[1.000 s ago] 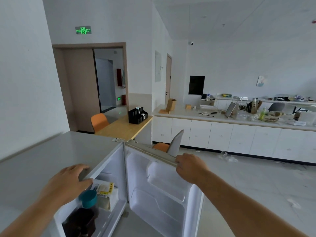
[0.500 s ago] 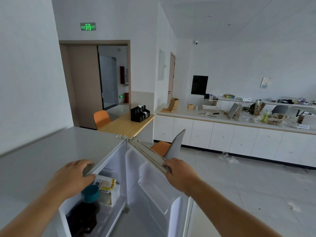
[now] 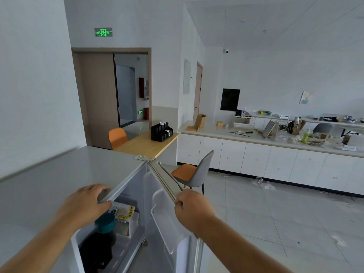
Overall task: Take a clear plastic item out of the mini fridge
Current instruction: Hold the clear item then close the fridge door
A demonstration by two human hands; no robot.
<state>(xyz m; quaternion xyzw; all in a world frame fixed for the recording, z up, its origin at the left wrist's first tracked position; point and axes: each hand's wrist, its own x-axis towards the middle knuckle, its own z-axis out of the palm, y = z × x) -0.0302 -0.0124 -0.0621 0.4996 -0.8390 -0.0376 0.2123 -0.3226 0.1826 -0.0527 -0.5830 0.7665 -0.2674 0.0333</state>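
At the bottom of the head view, the mini fridge [image 3: 65,180] stands with its grey top bare and its door [image 3: 169,219] swung partly open toward the right. The left hand [image 3: 86,203] lies flat and spread on the front edge of the fridge top, fingers [image 3: 104,204] curling just over the lip, holding nothing else. The right hand [image 3: 194,209] is closed around the top edge of the door, near its free corner. Inside the opening, a dark bottle with a teal cap [image 3: 105,223] stands at the front, and a white carton with yellow print [image 3: 124,212] sits just behind it on the same shelf. No clear plastic item can be made out in the part of the interior that shows. Beyond the fridge, a grey chair with an orange seat [image 3: 195,172] stands on the tiled floor, and a long white counter [image 3: 216,131] with scattered things runs along the far wall.
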